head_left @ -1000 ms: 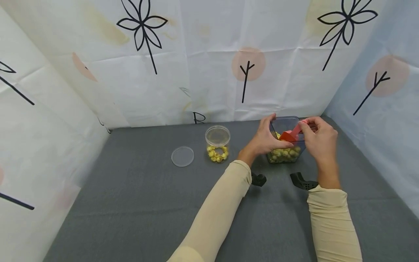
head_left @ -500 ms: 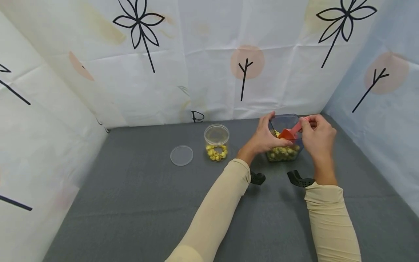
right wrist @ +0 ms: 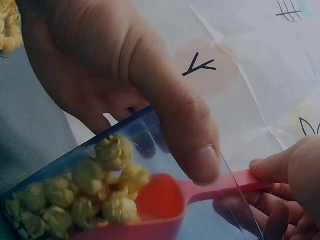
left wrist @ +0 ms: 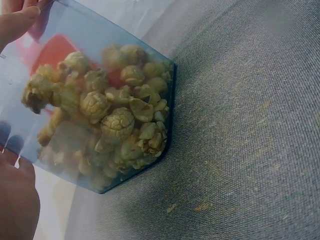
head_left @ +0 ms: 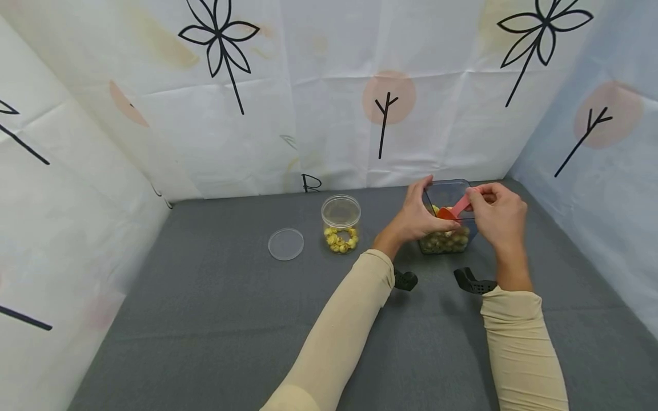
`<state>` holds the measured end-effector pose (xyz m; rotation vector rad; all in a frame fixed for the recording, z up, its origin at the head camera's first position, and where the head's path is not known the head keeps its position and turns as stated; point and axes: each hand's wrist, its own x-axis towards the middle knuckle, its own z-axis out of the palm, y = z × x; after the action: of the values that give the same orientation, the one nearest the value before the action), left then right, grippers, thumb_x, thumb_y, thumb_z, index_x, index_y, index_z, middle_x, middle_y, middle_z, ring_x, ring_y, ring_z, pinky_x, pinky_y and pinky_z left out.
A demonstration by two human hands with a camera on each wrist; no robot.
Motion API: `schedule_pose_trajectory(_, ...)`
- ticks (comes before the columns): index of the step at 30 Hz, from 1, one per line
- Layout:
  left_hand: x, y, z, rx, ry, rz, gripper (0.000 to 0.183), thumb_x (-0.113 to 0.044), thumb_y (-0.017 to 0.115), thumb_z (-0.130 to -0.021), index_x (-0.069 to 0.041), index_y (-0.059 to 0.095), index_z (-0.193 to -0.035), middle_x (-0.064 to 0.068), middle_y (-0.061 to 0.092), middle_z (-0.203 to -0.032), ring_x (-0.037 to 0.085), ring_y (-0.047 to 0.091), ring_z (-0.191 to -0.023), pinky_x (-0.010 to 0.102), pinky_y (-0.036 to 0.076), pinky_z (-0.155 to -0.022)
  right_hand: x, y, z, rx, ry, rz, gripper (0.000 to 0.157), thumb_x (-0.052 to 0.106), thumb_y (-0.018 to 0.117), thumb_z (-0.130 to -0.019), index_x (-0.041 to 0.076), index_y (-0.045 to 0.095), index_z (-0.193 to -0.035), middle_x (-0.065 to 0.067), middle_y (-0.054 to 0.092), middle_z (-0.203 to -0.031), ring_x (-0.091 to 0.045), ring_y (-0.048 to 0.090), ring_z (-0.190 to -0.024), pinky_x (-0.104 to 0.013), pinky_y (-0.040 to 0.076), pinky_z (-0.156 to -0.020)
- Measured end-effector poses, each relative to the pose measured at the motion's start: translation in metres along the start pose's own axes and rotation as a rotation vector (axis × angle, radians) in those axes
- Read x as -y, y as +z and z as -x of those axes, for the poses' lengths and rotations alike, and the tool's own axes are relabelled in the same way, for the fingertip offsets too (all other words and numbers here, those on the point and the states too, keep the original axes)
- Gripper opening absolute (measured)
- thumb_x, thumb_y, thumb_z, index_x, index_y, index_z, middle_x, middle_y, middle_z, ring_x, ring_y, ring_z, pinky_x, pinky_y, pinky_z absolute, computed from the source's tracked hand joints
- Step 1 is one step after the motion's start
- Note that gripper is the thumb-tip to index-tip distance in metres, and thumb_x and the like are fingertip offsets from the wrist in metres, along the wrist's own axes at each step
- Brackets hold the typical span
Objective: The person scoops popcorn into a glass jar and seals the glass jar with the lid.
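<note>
At the back right, a clear square plastic container [head_left: 451,187] holds yellow popcorn [left wrist: 118,122]. My left hand [head_left: 413,220] grips its left side, thumb across the near wall and fingers along the left wall. The right hand [head_left: 502,220] pinches the handle of a pink scoop [head_left: 464,203] between thumb and fingers over the right rim. Inside the container, the scoop's bowl [right wrist: 161,197] tilts down into the popcorn, with kernels piled against its mouth in the right wrist view. The lower part of the bowl is partly hidden by popcorn in the left wrist view.
Left of the container stands a clear round jar [head_left: 341,214] with a ring of popcorn at its bottom. Its flat clear disc, like a lid [head_left: 285,244], lies further left on the grey cloth [head_left: 216,319]. Printed white fabric [head_left: 329,114] walls the back and sides.
The scoop's bowl has dipped lower and slightly left into the popcorn as the right hand shifts a little. My left hand keeps its grip on the container.
</note>
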<state>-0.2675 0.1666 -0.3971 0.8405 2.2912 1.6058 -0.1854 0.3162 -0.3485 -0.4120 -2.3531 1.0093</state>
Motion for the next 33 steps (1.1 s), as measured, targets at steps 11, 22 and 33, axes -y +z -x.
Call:
schedule_pose_trajectory(11,0.000,0.000,0.001,0.003,0.000,0.007,0.112,-0.035,0.089,-0.078,-0.032,0.016,-0.163,-0.005,0.026,-0.163,0.015,0.036,-0.145,0.035,0.042,-0.117,-0.001,-0.010,-0.001,0.080,0.102,-0.101,0.042,0.042,0.060,-0.101,0.003,0.070,-0.114,0.038,0.055,-0.064,0.015,0.057,-0.065,-0.022,0.040,-0.060)
schedule_pose_trajectory(22,0.003,0.001,-0.001,-0.003,0.003,0.026,0.112,-0.034,0.090,-0.077,-0.034,0.017,-0.162,-0.005,0.026,-0.163,0.016,0.037,-0.147,0.036,0.042,-0.116,-0.001,-0.010,-0.003,0.067,0.223,-0.213,0.029,0.038,0.062,-0.100,0.011,0.069,-0.110,0.032,0.061,-0.062,0.009,0.064,-0.065,-0.019,0.042,-0.060)
schedule_pose_trajectory(33,0.002,0.001,-0.001,-0.010,0.014,0.021,0.113,-0.033,0.090,-0.077,-0.032,0.017,-0.162,-0.004,0.026,-0.163,0.022,0.035,-0.150,0.036,0.041,-0.117,-0.003,-0.014,-0.006,0.036,0.360,-0.496,0.011,0.028,0.068,-0.098,0.017,0.067,-0.100,0.021,0.070,-0.066,0.003,0.068,-0.056,-0.016,0.044,-0.047)
